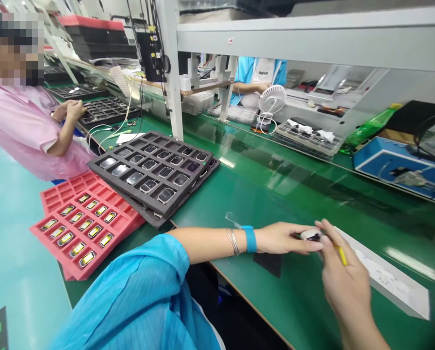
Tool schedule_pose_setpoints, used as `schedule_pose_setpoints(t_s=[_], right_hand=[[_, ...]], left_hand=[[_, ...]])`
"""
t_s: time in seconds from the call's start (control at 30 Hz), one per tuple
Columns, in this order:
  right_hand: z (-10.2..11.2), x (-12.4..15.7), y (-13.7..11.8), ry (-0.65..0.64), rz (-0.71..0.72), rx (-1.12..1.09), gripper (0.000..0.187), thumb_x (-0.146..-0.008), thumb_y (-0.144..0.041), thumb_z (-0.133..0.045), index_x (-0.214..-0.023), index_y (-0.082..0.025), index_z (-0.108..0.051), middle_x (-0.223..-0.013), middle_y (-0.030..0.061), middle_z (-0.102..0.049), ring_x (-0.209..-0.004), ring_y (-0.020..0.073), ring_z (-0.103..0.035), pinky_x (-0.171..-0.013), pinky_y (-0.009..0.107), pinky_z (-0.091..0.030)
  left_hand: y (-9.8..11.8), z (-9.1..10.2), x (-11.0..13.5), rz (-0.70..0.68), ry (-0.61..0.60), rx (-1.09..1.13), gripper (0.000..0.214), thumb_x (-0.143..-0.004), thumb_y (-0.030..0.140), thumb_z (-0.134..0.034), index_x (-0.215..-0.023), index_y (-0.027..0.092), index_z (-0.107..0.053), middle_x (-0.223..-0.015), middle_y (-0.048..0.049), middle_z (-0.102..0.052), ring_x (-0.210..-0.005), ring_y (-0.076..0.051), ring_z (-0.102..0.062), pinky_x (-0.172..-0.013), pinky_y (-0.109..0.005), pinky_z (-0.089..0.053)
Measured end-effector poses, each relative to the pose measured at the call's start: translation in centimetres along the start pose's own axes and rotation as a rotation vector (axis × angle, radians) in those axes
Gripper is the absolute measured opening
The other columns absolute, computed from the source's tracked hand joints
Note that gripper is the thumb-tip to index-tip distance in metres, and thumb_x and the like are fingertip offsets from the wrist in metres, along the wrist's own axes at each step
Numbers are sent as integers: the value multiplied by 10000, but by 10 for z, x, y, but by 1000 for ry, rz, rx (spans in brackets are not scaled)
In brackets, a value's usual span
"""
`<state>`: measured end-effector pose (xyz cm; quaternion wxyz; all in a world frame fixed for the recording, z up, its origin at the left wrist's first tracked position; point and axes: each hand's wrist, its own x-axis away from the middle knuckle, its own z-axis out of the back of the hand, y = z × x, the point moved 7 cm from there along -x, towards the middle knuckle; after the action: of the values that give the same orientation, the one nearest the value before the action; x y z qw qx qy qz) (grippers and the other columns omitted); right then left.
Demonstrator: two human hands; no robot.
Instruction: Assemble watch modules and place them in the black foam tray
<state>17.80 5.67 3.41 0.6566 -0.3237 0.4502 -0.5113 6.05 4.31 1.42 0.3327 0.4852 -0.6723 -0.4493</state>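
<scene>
My left hand (285, 237), with a blue wristband and silver bangles at the wrist, reaches across the bench and pinches a small light-coloured watch case (310, 235) with a dark part on it. Close against it, my right hand (349, 272) has its fingertips at the edge of the same case. A slim yellow tool (342, 254) lies in the right hand between thumb and fingers; its tip is hidden, so its kind cannot be told. Beneath my hands a dark flat pad (268, 264) lies on the green bench top (235, 194).
A long white box (403, 291) with tiny parts lies beside my right hand. To the left are black foam trays (150, 206) of watch parts and red foam trays (118, 214) of yellow-marked pieces. A co-worker in pink (24, 126) sits at left. A blue box (371, 163) stands back right.
</scene>
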Motion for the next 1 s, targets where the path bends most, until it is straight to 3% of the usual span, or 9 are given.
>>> schedule_pose_setpoints(t_s=[0.13, 0.23, 0.33, 0.4, 0.5, 0.6, 0.8, 0.9, 1.0], right_hand=[[-17, 5, 18, -115, 27, 75, 469, -852, -567, -535, -1160, -254, -698, -1294, 69, -620, -1273, 278, -532, -1145, 503, -357], [-23, 2, 28, -162, 22, -82, 401, -841, -533, -600, -1112, -263, -719, -1294, 67, -604, -1250, 263, -548, -1078, 466, -450], [-27, 4, 36, -183, -87, -244, 374, -829, -505, -651, -1124, -284, -713, -1298, 58, -589, -1143, 226, -613, -919, 374, -566], [-28, 7, 38, -184, -169, -311, 374, -809, -501, -683, -1108, -280, -720, -1222, 57, -627, -993, 181, -655, -809, 311, -595], [-24, 6, 35, -137, -257, -419, 372, -703, -474, -788, -991, -241, -752, -958, 44, -683, -752, 120, -630, -632, 229, -574], [-20, 3, 34, -87, -331, -507, 380, -560, -423, -878, -849, -216, -746, -731, 6, -638, -598, 85, -564, -502, 188, -508], [-20, 4, 35, -105, -337, -425, 405, -479, -428, -896, -750, -199, -702, -635, -7, -608, -564, 108, -561, -485, 224, -461], [-21, 4, 35, -109, -282, -354, 376, -509, -423, -881, -744, -193, -698, -630, -6, -607, -566, 123, -559, -520, 265, -460], [-20, 2, 36, -87, -282, -402, 357, -509, -408, -875, -723, -196, -683, -629, -15, -604, -577, 122, -558, -552, 276, -459]], left_hand=[[-29, 19, -1, 118, 159, 317, 521, -500, 390, -898, -886, 84, -725, -860, -36, -636, -862, -150, -613, -1046, -464, -434], [-29, 28, 1, 191, 172, 406, 300, -577, 272, -874, -756, 106, -699, -780, -25, -644, -773, -120, -618, -1046, -447, -439], [-22, 33, 2, 233, 156, 438, 90, -700, 106, -758, -775, 108, -708, -780, -30, -662, -773, -109, -638, -1055, -399, -438], [-19, 34, 2, 264, 130, 449, 84, -756, 41, -662, -793, 101, -707, -784, -41, -676, -779, -113, -655, -1056, -391, -443], [-16, 34, 0, 287, 87, 454, 157, -803, 8, -574, -824, 93, -705, -792, -49, -688, -781, -115, -669, -1061, -402, -443], [-14, 35, -2, 280, 33, 427, 152, -807, 17, -593, -858, 90, -716, -851, -55, -695, -820, -113, -670, -1066, -401, -435], [-11, 40, -1, 264, -33, 284, 330, -740, 67, -715, -1062, 140, -728, -876, -23, -692, -823, -108, -642, -1028, -411, -450], [-9, 44, 0, 251, -7, 263, 330, -736, 92, -734, -1062, 146, -731, -831, -18, -694, -779, -104, -639, -1016, -415, -459], [-5, 43, 1, 233, 1, 353, 311, -732, 41, -701, -1021, 152, -738, -915, -49, -716, -864, -139, -672, -1020, -424, -466]])
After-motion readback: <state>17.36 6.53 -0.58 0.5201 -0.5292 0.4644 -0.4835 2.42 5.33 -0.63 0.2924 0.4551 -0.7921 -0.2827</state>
